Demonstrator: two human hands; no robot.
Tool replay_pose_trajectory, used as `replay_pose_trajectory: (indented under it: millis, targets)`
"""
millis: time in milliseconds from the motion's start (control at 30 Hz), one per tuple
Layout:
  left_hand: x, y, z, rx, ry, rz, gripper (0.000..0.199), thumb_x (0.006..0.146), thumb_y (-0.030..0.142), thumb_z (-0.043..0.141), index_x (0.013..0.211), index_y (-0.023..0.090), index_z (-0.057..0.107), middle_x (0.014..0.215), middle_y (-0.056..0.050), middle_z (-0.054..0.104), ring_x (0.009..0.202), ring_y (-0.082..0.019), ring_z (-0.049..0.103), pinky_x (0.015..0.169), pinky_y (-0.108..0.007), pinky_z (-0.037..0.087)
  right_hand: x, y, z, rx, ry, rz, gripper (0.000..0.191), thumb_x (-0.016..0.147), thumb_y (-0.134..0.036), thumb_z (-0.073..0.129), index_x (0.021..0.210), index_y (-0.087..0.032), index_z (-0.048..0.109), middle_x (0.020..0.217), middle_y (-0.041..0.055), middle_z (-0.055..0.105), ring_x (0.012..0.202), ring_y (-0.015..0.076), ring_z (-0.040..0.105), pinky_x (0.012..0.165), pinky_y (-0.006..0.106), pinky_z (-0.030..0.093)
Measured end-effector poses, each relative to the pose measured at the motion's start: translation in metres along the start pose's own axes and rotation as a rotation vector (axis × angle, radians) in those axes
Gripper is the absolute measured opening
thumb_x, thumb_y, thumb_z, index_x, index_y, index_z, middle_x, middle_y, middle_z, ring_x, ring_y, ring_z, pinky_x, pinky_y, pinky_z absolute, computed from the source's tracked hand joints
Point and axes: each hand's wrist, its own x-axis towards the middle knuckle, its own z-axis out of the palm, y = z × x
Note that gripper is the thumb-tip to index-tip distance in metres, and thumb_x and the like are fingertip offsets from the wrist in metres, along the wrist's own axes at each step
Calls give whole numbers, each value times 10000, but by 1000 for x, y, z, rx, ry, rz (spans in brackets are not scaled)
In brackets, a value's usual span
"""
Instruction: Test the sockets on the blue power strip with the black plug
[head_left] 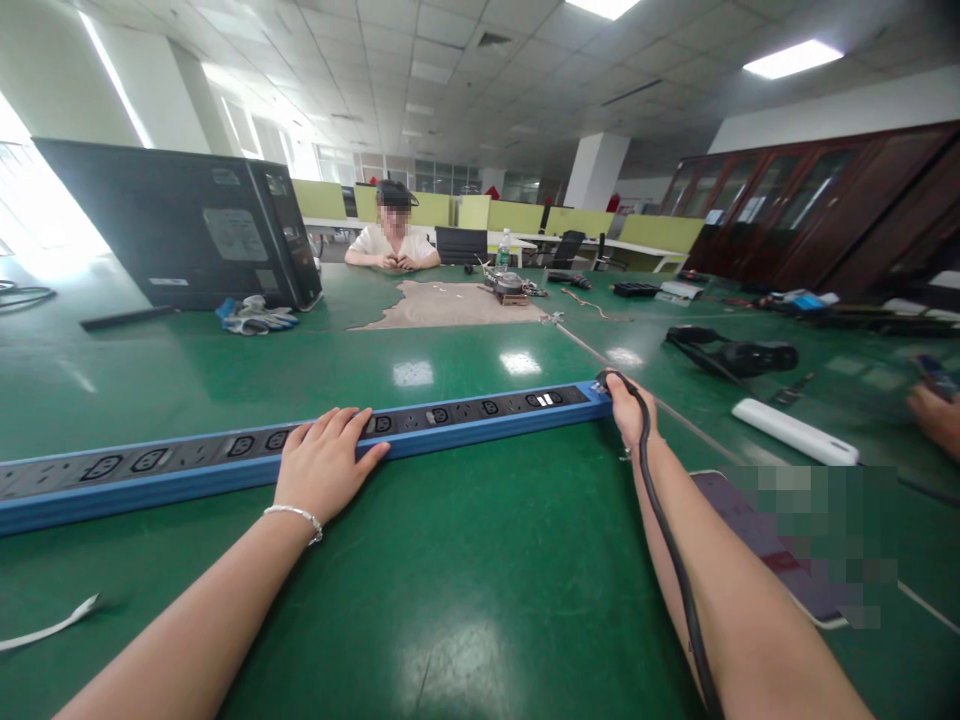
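Note:
A long blue power strip (pixel 465 420) with a black socket face lies across the green table (pixel 420 590). Resting on its middle is my left hand (pixel 326 455), fingers spread over the sockets and thumb on the front edge. At the strip's right end, my right hand (pixel 630 405) is closed around a black plug (pixel 604 380). From there a black cable (pixel 670 530) runs back along my right forearm. Whether the plug is seated in the strip cannot be made out.
A black computer case (pixel 180 225) and gloves (pixel 256 316) stand back left. To the right are a black headset-like device (pixel 731 352), a white bar (pixel 795 430) and a tablet (pixel 757 540). Another person's hand (pixel 934 415) shows at the right edge; a person (pixel 394 240) sits opposite.

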Motion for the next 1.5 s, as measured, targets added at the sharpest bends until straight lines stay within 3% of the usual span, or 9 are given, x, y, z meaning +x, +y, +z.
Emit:
replay_pose_trajectory:
  millis: [167, 433, 633, 867, 1033, 1367, 1500]
  targets:
    - [0, 0, 0, 1, 7, 7, 559, 850, 539, 304, 1272, 208, 460, 1275, -80, 542, 1196, -269, 452, 977, -444, 309, 2, -10, 1, -208, -141, 2, 388, 761, -444, 515, 991, -183, 688, 1019, 87, 687, 1017, 246, 594, 941, 405, 409]
    - [-1, 0, -1, 11, -5, 9, 553, 854, 538, 306, 1265, 204, 463, 1282, -79, 536, 1202, -261, 445, 980, -431, 307, 3, -12, -3, -311, -242, -3, 386, 798, -421, 482, 1067, -205, 656, 1083, 63, 666, 1064, 232, 572, 966, 390, 399]
    - [0, 0, 1, 15, 0, 8, 552, 855, 543, 300, 1267, 213, 459, 1285, -76, 535, 1204, -258, 442, 985, -432, 301, -2, -15, -3, -424, -248, -78, 424, 850, -421, 403, 1142, -196, 612, 1162, 75, 627, 1147, 236, 518, 1021, 401, 340]
    - [0, 0, 1, 11, -5, 5, 549, 853, 540, 313, 1273, 214, 454, 1289, -76, 532, 1206, -258, 440, 981, -438, 300, -6, -10, -6, -524, -274, -82, 479, 873, -460, 345, 1234, -218, 546, 1284, 51, 542, 1297, 273, 339, 1057, 435, 280]
    - [-1, 0, 1, 19, 11, 16, 530, 861, 527, 315, 1256, 207, 466, 1278, -83, 539, 1201, -258, 445, 974, -435, 303, 3, -9, -12, -576, -386, -27, 493, 871, -500, 340, 1257, -254, 524, 1291, 61, 532, 1279, 278, 365, 1039, 452, 299]
    - [-1, -2, 4, 26, 20, 37, 508, 873, 502, 323, 1270, 211, 446, 1279, -88, 536, 1203, -258, 442, 976, -440, 291, 10, -18, -25, -585, -491, -153, 494, 853, -485, 388, 1232, -216, 554, 1213, 81, 593, 1181, 274, 485, 1002, 403, 366]
    - [-1, -3, 5, 30, 27, 44, 500, 876, 494, 326, 1269, 209, 446, 1280, -89, 535, 1195, -259, 446, 970, -443, 294, 18, -13, -33, -514, -595, -185, 530, 806, -454, 466, 1274, -209, 516, 1236, 78, 578, 1173, 277, 495, 998, 399, 377]
